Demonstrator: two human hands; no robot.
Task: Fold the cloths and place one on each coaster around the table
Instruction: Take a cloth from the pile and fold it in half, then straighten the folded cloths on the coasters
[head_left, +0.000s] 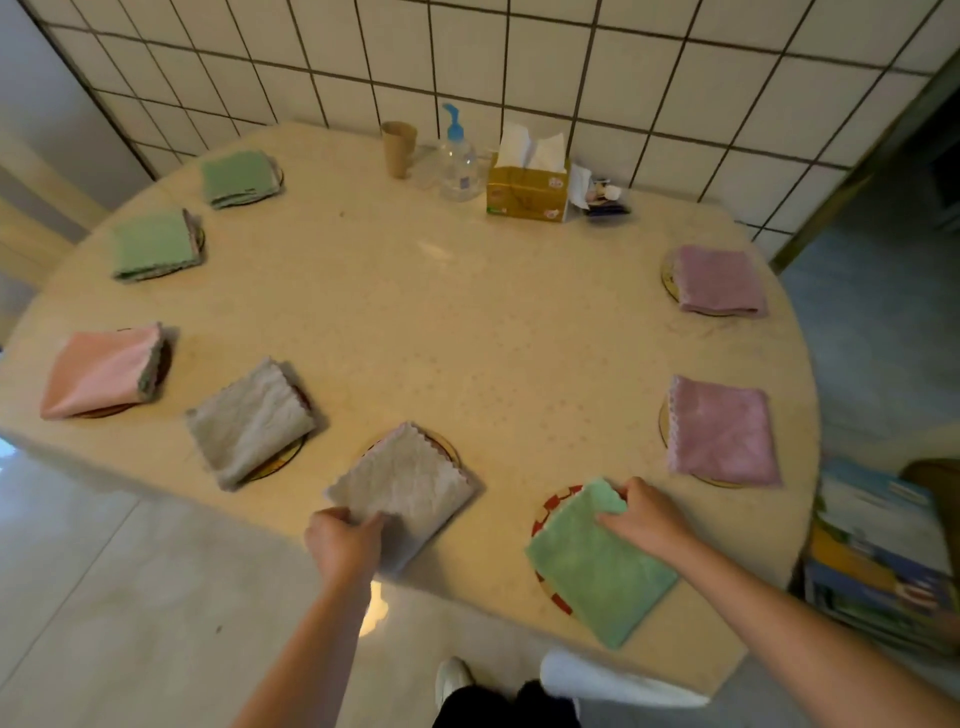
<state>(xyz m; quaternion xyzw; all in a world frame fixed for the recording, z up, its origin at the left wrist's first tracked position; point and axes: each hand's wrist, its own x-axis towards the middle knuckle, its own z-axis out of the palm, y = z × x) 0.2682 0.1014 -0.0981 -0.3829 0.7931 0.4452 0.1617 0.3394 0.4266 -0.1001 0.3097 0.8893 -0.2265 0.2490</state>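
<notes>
My left hand (345, 540) pinches the near corner of a folded grey cloth (410, 483) that lies on a round coaster (447, 441) at the table's front edge. My right hand (644, 512) holds the far edge of a folded green cloth (602, 566) lying on a red-and-white coaster (553, 501). Several other folded cloths sit on coasters around the beige table (467, 338): a second grey cloth (252, 421), a pink one (101, 371), two green ones (153, 244) (236, 176) and two mauve ones (719, 280) (722, 431).
At the back of the table stand a brown cup (398, 148), a pump bottle (457, 156), a tissue box (527, 184) and a small holder of items (605, 200). A tiled wall rises behind. Picture frames (878, 551) lean at the right; my shoe (452, 678) is below.
</notes>
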